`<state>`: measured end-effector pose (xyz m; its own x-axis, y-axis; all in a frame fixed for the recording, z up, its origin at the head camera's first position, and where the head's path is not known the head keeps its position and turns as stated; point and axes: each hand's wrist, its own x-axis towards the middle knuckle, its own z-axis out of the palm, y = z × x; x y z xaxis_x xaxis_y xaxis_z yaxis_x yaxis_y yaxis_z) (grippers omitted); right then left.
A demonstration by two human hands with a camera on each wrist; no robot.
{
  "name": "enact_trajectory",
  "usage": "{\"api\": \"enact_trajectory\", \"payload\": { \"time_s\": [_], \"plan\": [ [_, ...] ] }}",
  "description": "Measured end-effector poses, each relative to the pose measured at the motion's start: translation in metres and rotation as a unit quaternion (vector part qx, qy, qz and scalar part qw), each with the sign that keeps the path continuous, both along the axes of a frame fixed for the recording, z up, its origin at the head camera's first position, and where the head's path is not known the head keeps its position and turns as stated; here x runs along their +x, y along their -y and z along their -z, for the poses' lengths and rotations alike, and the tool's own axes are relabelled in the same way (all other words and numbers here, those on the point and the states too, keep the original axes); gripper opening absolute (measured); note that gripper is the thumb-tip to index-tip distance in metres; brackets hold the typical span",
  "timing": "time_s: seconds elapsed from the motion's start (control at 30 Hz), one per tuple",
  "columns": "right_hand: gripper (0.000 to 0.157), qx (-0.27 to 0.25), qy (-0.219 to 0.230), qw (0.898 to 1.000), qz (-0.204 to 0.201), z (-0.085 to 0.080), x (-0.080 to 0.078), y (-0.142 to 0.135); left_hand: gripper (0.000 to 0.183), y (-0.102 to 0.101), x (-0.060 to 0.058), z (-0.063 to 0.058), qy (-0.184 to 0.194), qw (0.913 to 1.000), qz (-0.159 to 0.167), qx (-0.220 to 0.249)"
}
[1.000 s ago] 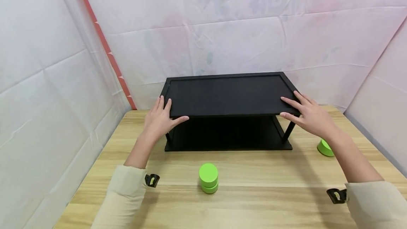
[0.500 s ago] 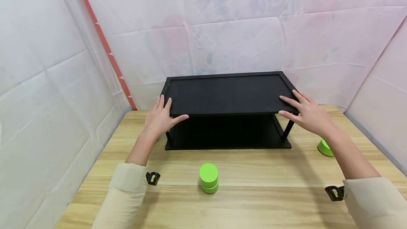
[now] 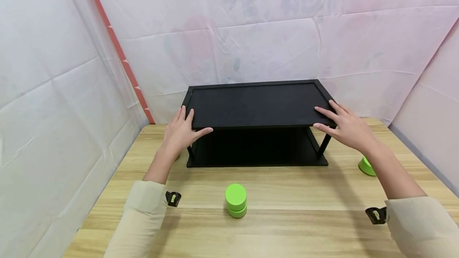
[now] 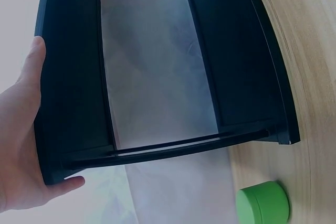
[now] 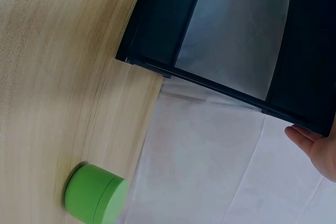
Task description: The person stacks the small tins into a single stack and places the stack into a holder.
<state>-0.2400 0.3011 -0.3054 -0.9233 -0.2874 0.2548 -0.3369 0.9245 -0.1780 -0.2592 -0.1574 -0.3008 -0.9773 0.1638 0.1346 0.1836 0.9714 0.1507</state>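
Note:
A black two-tier shelf (image 3: 252, 104) stands at the back of the wooden table. My left hand (image 3: 178, 132) lies over its left front corner, with fingers spread on the top board and thumb along the front edge. Over the right front corner rests my right hand (image 3: 349, 127), its fingers also extended on the top. In the left wrist view the left thumb (image 4: 32, 61) touches the board's edge. The right fingertips (image 5: 302, 137) meet the shelf's end in the right wrist view. The space between the two boards shows no objects.
A lidded green jar (image 3: 236, 200) stands in front of the shelf. Another green jar (image 3: 367, 167) is to the right, partly behind the right forearm. Past the shelf's left end stands a green jar (image 4: 262, 203). White cloth walls (image 3: 251, 43) enclose the table.
The shelf has slid slightly backward, towards the cloth wall. Both hands have moved along with it, keeping their places on the corners. The green jars have not moved.

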Motion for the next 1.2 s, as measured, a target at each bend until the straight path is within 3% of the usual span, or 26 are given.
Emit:
{"api": "enact_trajectory", "payload": {
  "time_s": [1.2],
  "plan": [
    [0.063, -0.004, -0.011, 1.0, -0.001, 0.0016, -0.0011, -0.0003, 0.104, 0.0002, -0.0034, -0.0008, -0.009, 0.9999, 0.009, 0.001]
  ]
}}
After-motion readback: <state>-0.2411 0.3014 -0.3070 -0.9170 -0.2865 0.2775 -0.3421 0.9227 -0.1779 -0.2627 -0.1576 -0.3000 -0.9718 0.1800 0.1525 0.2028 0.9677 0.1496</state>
